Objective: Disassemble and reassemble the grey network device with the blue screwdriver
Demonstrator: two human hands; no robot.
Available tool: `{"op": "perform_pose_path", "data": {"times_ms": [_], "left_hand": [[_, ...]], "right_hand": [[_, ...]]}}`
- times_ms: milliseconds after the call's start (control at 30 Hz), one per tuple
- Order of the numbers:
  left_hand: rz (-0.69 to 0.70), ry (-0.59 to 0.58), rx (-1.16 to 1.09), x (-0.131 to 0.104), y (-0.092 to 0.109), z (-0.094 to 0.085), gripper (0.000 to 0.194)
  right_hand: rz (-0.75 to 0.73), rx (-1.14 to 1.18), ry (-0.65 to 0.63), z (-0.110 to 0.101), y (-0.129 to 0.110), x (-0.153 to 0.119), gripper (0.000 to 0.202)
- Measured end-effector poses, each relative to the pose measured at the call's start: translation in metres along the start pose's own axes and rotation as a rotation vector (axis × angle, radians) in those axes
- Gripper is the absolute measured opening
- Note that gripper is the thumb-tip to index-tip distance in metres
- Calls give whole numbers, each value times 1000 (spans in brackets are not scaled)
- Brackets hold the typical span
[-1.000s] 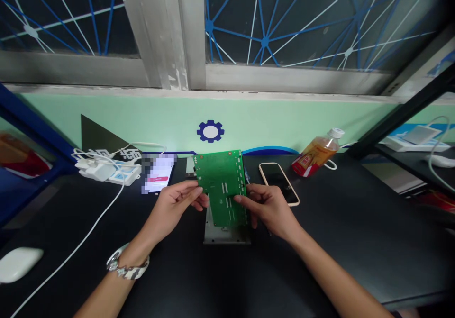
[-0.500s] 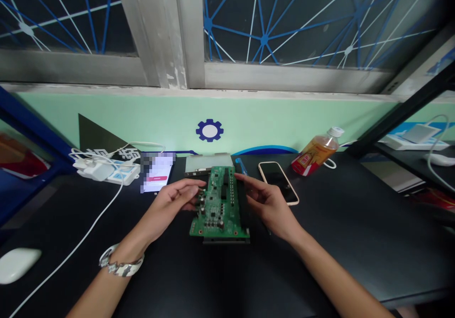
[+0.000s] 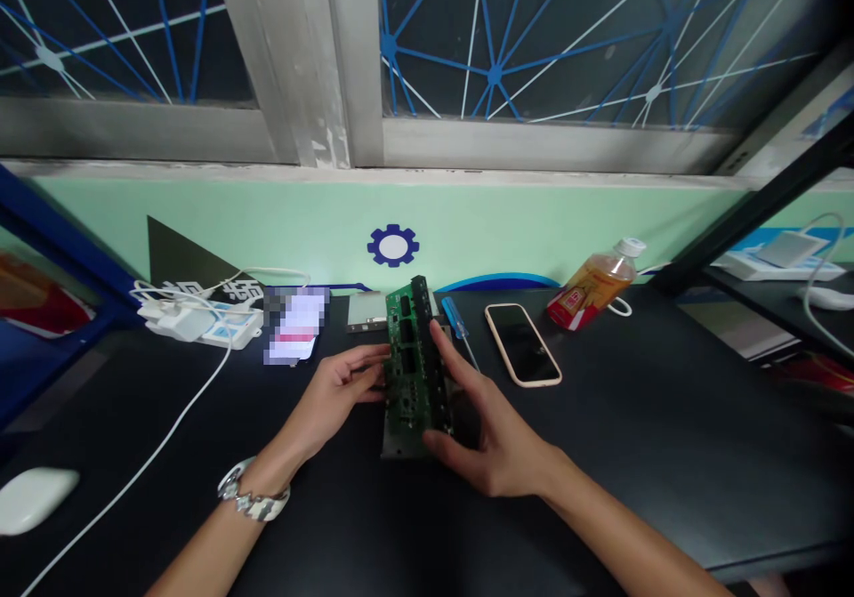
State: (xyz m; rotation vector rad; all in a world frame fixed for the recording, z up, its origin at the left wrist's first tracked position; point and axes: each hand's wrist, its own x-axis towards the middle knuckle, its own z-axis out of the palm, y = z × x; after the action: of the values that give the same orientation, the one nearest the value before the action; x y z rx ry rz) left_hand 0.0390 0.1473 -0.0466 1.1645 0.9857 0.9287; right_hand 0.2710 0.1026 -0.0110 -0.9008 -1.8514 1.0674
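A green circuit board (image 3: pixel 405 357) is tilted in front of me, its right long edge raised. Along that edge runs a black connector strip (image 3: pixel 433 361). My right hand (image 3: pixel 490 419) grips the strip side, thumb near the front corner and index finger farther along. My left hand (image 3: pixel 347 379) holds the board's left edge, with some fingertips hidden behind it. Beneath the board's near end, a dark flat plate (image 3: pixel 395 447) shows in part. Just beyond my right fingers lies a blue-handled screwdriver (image 3: pixel 455 318).
A pale metal panel (image 3: pixel 364 310) lies behind the board. A phone (image 3: pixel 524 345) and a tilted drink bottle (image 3: pixel 592 284) are to the right. On the left are a lit phone (image 3: pixel 298 326), a power strip (image 3: pixel 230 326) with white cables, and a white mouse (image 3: pixel 33 499).
The board has tipped, its right edge rising so that the connector strip faces up. My right hand has come closer and closed on that edge. My left hand has shifted slightly right.
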Motion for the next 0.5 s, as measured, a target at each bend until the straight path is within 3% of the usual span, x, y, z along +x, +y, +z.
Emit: {"op": "perform_pose_path", "data": {"times_ms": [100, 300, 500], "left_hand": [[8, -20, -51, 0, -5, 4, 38], [1, -61, -234, -5, -1, 11, 36], [29, -112, -221, -10, 1, 20, 48]], "right_hand": [[-130, -152, -65, 6, 5, -1, 110], [-160, -243, -73, 14, 10, -1, 117], [-157, -275, -83, 20, 12, -2, 120]]}}
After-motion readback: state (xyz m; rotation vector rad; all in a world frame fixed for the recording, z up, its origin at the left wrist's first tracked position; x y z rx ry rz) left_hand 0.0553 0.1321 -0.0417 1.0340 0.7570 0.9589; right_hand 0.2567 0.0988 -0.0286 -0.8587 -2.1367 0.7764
